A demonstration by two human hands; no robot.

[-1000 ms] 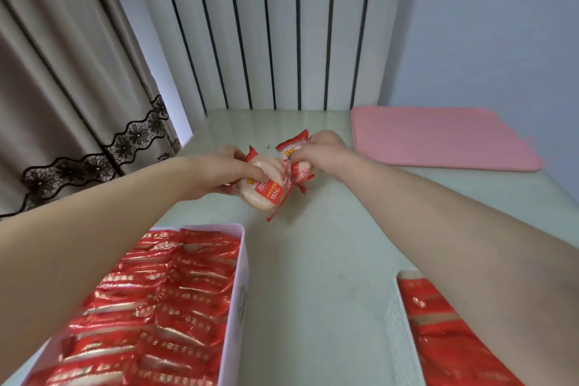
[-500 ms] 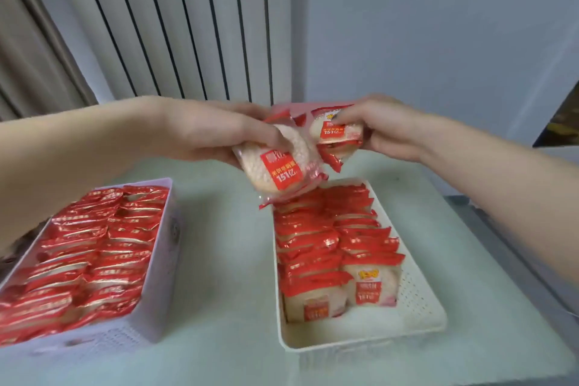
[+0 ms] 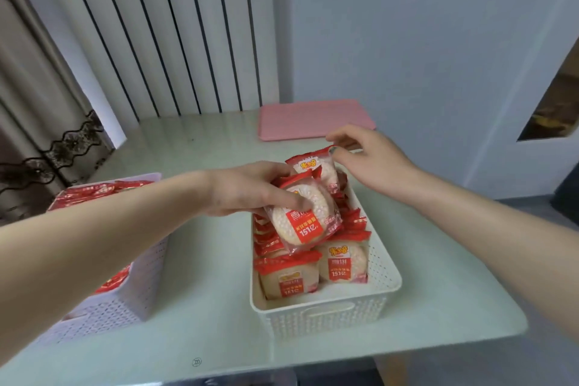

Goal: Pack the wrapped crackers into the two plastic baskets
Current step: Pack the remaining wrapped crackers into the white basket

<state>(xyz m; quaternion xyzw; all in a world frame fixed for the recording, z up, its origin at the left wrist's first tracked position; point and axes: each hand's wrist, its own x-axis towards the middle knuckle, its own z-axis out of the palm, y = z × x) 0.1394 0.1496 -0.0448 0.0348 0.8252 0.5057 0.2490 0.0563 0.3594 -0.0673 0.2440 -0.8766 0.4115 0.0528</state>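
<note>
- Crackers in clear wrappers with red labels: the left hand [image 3: 247,189] grips one cracker pack [image 3: 300,218] above the cream basket [image 3: 380,276], thumb across its face.
- Right hand [image 3: 372,160] pinches the top edge of a second pack [image 3: 318,168] at the basket's far end.
- Both baskets hold standing packs; the white basket [image 3: 125,301] sits left, partly hidden by the left forearm.
- One pink mat [image 3: 313,119] lies far on the table [image 3: 213,276].

Two baskets [image 3: 326,313] [image 3: 119,307], two hands [image 3: 247,188] [image 3: 372,160], one pink mat [image 3: 313,119], many wrapped crackers [image 3: 300,219].
</note>
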